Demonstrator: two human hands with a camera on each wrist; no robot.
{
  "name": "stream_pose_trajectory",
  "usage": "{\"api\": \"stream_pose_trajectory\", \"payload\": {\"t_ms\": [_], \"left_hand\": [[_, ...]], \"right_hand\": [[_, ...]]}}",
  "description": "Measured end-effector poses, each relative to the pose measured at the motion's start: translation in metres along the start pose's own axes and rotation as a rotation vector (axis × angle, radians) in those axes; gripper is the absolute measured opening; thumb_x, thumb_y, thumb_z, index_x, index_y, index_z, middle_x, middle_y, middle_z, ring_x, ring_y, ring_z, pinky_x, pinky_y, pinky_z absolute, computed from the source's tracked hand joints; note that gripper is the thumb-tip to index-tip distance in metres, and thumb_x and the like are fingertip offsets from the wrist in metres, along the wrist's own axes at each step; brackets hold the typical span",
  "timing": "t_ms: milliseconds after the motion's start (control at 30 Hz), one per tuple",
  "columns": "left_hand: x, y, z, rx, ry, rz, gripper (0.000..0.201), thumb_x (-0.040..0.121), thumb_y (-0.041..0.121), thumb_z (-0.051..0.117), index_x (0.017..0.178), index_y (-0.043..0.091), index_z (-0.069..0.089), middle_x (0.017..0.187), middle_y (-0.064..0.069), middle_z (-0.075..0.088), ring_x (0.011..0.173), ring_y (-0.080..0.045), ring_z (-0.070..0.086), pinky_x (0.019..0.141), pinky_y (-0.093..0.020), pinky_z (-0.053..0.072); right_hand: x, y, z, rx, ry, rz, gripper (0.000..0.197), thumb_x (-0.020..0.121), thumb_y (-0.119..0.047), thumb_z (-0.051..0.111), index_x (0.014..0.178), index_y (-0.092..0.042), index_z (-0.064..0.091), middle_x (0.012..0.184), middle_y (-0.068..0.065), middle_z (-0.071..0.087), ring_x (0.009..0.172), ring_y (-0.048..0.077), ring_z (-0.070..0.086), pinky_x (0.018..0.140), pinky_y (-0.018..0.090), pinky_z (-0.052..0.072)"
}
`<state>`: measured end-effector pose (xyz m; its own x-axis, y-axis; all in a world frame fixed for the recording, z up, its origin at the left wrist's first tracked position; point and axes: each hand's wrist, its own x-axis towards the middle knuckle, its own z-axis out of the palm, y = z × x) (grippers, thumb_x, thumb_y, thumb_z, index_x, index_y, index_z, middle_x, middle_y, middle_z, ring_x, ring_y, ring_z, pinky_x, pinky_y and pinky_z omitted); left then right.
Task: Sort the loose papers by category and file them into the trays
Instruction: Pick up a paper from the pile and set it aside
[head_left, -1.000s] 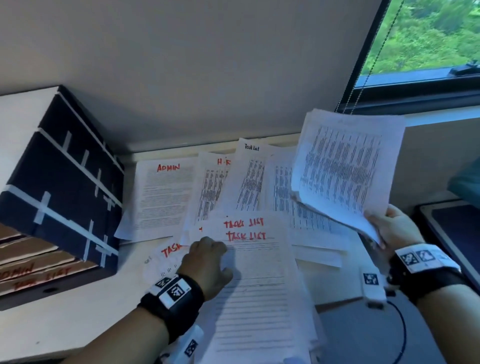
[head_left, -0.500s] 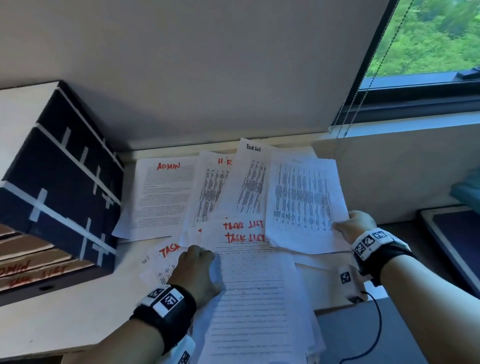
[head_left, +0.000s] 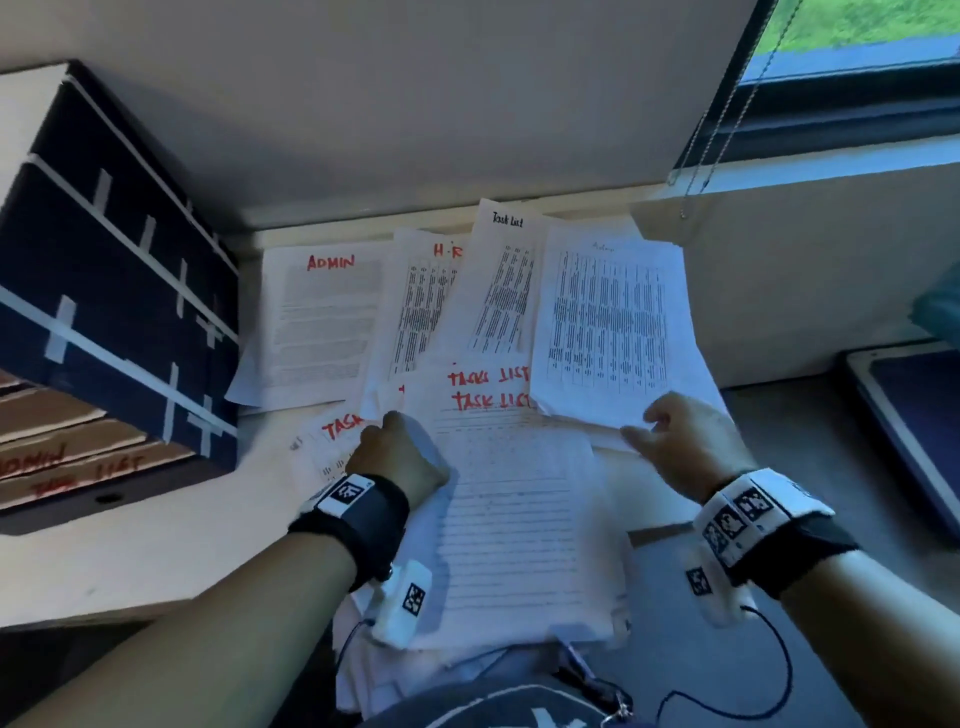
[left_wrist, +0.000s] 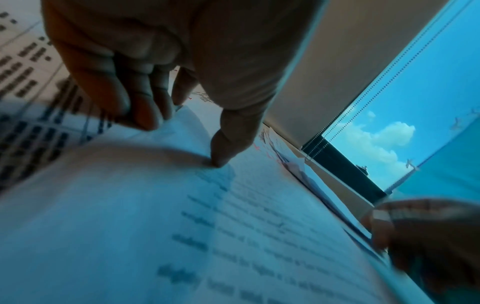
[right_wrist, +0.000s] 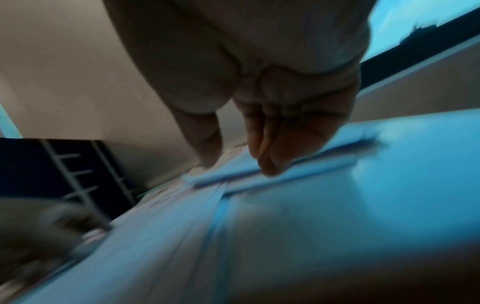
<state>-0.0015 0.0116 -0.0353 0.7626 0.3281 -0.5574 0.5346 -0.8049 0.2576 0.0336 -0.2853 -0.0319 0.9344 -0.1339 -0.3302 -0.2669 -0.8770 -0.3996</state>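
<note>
Loose papers cover the desk: an ADMIN sheet, an H-R sheet, a Task List sheet and a printed table sheet on the right. In front lies a stack of lined sheets headed TASK LIST in red. My left hand grips the stack's upper left edge, thumb on top and fingers curled at the edge. My right hand hovers at the table sheet's lower edge, its fingers loose and holding nothing. The cardboard trays labelled ADMIN and TASK LIST stand at the left.
The trays' dark blue casing with white tape fills the left side. A wall backs the desk, and a blind cord hangs by the window. A dark flat device lies at the right. Bare desk shows front left.
My right hand brought the printed table sheet down from the air, laid it on the right of the pile and let go. The left hand stayed on the task list stack.
</note>
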Motion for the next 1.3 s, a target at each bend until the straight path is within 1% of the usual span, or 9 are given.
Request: {"api": "stream_pose_trajectory", "payload": {"t_ms": [67, 200, 333, 467, 633, 833, 967, 1100, 1300], "left_hand": [[0.000, -0.001, 0.003, 0.005, 0.027, -0.024, 0.093, 0.071, 0.054, 0.079, 0.140, 0.008, 0.037, 0.137, -0.017, 0.047, 0.122, -0.034, 0.051, 0.094, -0.037, 0.050], [0.002, 0.000, 0.007, 0.032, 0.122, -0.065, 0.092, 0.064, 0.060, 0.081, 0.132, 0.011, 0.043, 0.134, -0.018, 0.038, 0.126, -0.037, 0.041, 0.101, -0.043, 0.047], [0.007, 0.000, 0.003, -0.126, 0.084, -0.057, 0.077, 0.074, 0.046, 0.081, 0.132, 0.010, 0.045, 0.136, -0.015, 0.042, 0.101, -0.027, 0.053, 0.082, -0.030, 0.048], [0.010, -0.013, 0.007, -0.297, 0.050, -0.036, 0.070, 0.076, 0.042, 0.080, 0.130, 0.016, 0.043, 0.115, -0.002, 0.055, 0.093, -0.021, 0.055, 0.064, -0.026, 0.043], [0.008, -0.024, 0.004, -0.243, 0.157, -0.014, 0.072, 0.069, 0.043, 0.083, 0.126, 0.018, 0.046, 0.118, -0.002, 0.050, 0.098, -0.021, 0.054, 0.074, -0.028, 0.044], [0.010, -0.041, -0.001, -0.442, 0.168, -0.044, 0.041, 0.081, 0.026, 0.074, 0.111, 0.017, 0.047, 0.105, 0.000, 0.057, 0.079, -0.016, 0.056, 0.063, -0.027, 0.044], [0.007, -0.058, 0.001, -0.656, 0.276, -0.009, 0.038, 0.084, 0.015, 0.072, 0.115, 0.015, 0.051, 0.108, 0.000, 0.063, 0.094, -0.026, 0.064, 0.079, -0.030, 0.050], [0.005, -0.075, -0.001, -0.785, 0.325, 0.032, 0.006, 0.086, 0.012, 0.069, 0.092, 0.011, 0.066, 0.085, -0.004, 0.068, 0.078, -0.025, 0.062, 0.074, -0.034, 0.052], [-0.002, -0.088, -0.008, -0.784, 0.353, 0.106, 0.016, 0.090, 0.015, 0.065, 0.077, 0.006, 0.068, 0.073, -0.005, 0.063, 0.066, -0.017, 0.050, 0.064, -0.027, 0.044]], "right_hand": [[-0.025, -0.006, 0.032, -0.052, -0.199, -0.023, 0.044, 0.077, -0.055, 0.073, 0.106, -0.025, 0.061, 0.107, 0.000, 0.067, 0.094, 0.019, 0.062, 0.073, 0.026, 0.045], [-0.042, -0.024, 0.056, -0.083, -0.181, -0.052, 0.059, 0.075, -0.057, 0.074, 0.118, -0.024, 0.052, 0.102, -0.004, 0.058, 0.099, 0.020, 0.056, 0.088, 0.032, 0.046], [-0.043, -0.029, 0.062, -0.008, -0.129, -0.049, 0.053, 0.074, -0.052, 0.077, 0.112, -0.027, 0.049, 0.100, -0.011, 0.050, 0.096, 0.016, 0.053, 0.086, 0.031, 0.046], [-0.043, -0.031, 0.062, -0.023, -0.077, -0.125, 0.030, 0.080, -0.041, 0.075, 0.083, -0.027, 0.049, 0.091, -0.009, 0.049, 0.089, 0.018, 0.053, 0.076, 0.029, 0.040], [-0.044, -0.034, 0.065, -0.037, -0.025, -0.180, 0.017, 0.087, -0.035, 0.071, 0.077, -0.024, 0.064, 0.092, -0.004, 0.053, 0.090, 0.020, 0.053, 0.082, 0.028, 0.044], [-0.042, -0.027, 0.070, 0.236, -0.107, -0.162, 0.021, 0.082, -0.021, 0.077, 0.069, -0.015, 0.063, 0.065, -0.007, 0.057, 0.066, 0.017, 0.053, 0.061, 0.027, 0.039], [-0.040, -0.029, 0.078, 0.243, -0.115, -0.174, 0.016, 0.080, -0.021, 0.078, 0.080, -0.015, 0.063, 0.074, -0.002, 0.066, 0.072, 0.019, 0.060, 0.072, 0.031, 0.050], [-0.040, -0.033, 0.086, 0.224, -0.137, -0.172, 0.014, 0.080, -0.024, 0.076, 0.087, -0.026, 0.064, 0.084, -0.002, 0.068, 0.077, 0.023, 0.067, 0.076, 0.034, 0.057], [-0.038, -0.036, 0.082, 0.211, -0.108, -0.108, 0.006, 0.085, -0.025, 0.069, 0.080, -0.023, 0.067, 0.078, -0.003, 0.070, 0.078, 0.021, 0.066, 0.077, 0.032, 0.055]]}}
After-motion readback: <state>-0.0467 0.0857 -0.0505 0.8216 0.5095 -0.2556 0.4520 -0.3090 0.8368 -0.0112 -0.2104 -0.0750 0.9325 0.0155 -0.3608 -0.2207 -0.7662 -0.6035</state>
